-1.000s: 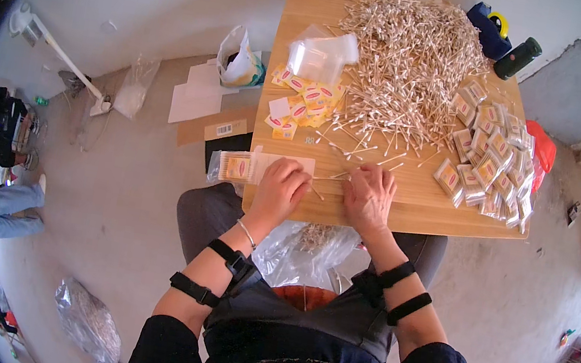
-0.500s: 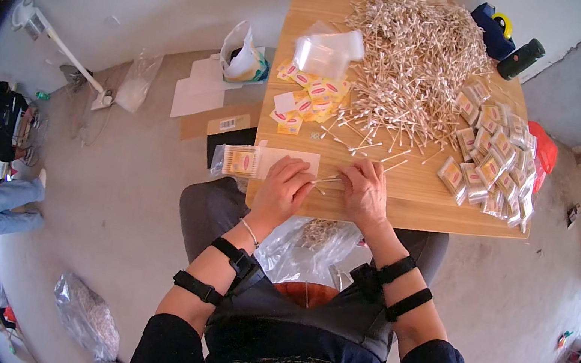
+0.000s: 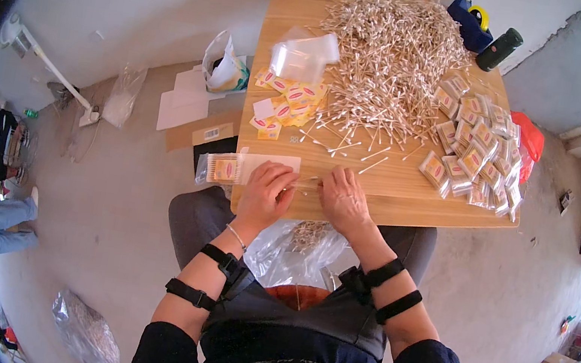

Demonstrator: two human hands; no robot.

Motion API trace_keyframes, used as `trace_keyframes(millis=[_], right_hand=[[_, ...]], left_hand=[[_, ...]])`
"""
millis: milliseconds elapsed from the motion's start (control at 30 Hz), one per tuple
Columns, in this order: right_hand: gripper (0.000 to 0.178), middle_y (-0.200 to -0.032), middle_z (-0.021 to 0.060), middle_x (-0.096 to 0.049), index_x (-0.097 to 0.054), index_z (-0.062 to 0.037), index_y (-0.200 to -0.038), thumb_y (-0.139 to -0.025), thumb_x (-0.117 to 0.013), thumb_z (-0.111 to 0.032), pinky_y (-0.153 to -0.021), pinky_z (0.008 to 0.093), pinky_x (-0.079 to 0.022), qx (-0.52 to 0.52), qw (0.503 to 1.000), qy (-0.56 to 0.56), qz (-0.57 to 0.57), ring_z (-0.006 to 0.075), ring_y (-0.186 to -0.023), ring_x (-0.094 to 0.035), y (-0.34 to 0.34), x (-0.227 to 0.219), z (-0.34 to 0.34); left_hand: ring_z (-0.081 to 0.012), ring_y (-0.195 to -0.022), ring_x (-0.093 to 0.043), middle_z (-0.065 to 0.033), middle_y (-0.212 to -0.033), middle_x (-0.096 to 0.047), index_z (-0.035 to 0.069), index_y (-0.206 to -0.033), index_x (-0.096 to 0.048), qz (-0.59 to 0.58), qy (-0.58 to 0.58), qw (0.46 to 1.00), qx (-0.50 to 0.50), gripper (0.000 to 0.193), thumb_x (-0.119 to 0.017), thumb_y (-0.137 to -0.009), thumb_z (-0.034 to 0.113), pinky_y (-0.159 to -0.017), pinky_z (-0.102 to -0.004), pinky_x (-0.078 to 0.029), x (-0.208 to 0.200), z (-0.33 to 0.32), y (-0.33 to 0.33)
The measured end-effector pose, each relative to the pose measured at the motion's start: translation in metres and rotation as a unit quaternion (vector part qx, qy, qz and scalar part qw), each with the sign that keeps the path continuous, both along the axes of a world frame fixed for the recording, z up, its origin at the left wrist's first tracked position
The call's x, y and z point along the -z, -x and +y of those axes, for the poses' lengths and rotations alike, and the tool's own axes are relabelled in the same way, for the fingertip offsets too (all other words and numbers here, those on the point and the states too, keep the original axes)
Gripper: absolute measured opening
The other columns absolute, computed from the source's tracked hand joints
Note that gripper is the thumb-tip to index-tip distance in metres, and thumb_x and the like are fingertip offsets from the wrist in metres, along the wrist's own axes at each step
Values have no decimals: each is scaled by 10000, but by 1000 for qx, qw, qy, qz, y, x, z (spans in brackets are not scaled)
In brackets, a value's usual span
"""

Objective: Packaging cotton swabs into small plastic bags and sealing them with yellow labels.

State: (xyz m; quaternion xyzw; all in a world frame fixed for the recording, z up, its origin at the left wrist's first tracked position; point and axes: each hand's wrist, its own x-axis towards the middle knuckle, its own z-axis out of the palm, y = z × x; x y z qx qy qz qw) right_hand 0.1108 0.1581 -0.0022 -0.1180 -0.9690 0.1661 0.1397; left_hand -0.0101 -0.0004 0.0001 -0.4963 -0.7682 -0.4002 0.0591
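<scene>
Close to the wooden table's near edge, my two hands face each other over a few cotton swabs (image 3: 308, 183). Curled fingers of my left hand (image 3: 266, 191) are closed at one end of them, on the corner of a white card (image 3: 280, 162). My right hand (image 3: 344, 201) pinches at their other end, its fingertips pointing down; how many swabs it grips is hidden. A clear packet of cotton swabs with a yellow label (image 3: 224, 168) lies left of my left hand. Beyond my right hand, a single loose swab (image 3: 374, 164) rests on the wood.
A large heap of cotton swabs (image 3: 393, 61) covers the table's far middle. Filled packets (image 3: 474, 150) are piled at right, yellow labels (image 3: 291, 106) and clear bags (image 3: 302, 58) at left. A dark bottle (image 3: 500, 50) stands far right. Below the edge hangs a plastic bag (image 3: 295, 251).
The whole view has shifted, so the table sits further left in the picture. Both hands keep nearly the same place on the table, still at the swabs between them.
</scene>
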Motion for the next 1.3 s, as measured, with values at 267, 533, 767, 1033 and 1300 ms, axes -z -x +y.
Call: trace_keyframes(millis=[267, 533, 767, 1033, 1300], right_hand=[[182, -1018, 144, -544, -567, -31, -956, -813, -580, -143, -847, 412, -483, -9, 1000, 5, -25, 308, -981, -550, 3, -3, -9], [254, -944, 127, -569, -621, -61, -1024, -771, -602, -58, -855, 433, -466, 15, 993, 96, 67, 330, -946, -550, -31, -15, 7], [101, -888, 92, -577, -649, -80, -874, -780, -678, -99, -801, 417, -474, -104, 988, 105, 38, 313, -930, -568, -44, -26, -14], [127, -954, 112, -571, -630, -76, -921, -822, -666, -146, -817, 439, -479, 109, 985, 82, 108, 335, -940, -557, 19, -10, 37], [119, -962, 107, -560, -627, -76, -922, -836, -662, -151, -803, 434, -482, 87, 991, 55, 88, 336, -920, -544, 21, 5, 21]], left_hand=[[-249, -992, -609, -46, -965, -663, 75, -948, -689, 31, 2, 999, 32, 171, -701, -777, 71, -1012, -458, -435, 6, -3, 2], [-266, -964, -601, -59, -947, -650, 60, -918, -664, 14, 1, 1000, 10, 143, -689, -777, 56, -1021, -447, -434, 6, -2, 2], [-287, -1000, -567, -53, -931, -604, 91, -964, -678, 29, 45, 999, -11, 156, -666, -810, 67, -1007, -449, -435, 2, -2, -1], [-311, -988, -556, -62, -925, -588, 113, -924, -687, 22, 36, 999, 8, 142, -687, -790, 67, -986, -447, -444, 7, -4, 1], [-297, -992, -558, -59, -897, -590, 111, -892, -691, 28, 31, 999, 4, 132, -701, -770, 62, -975, -446, -448, 7, -4, 0]])
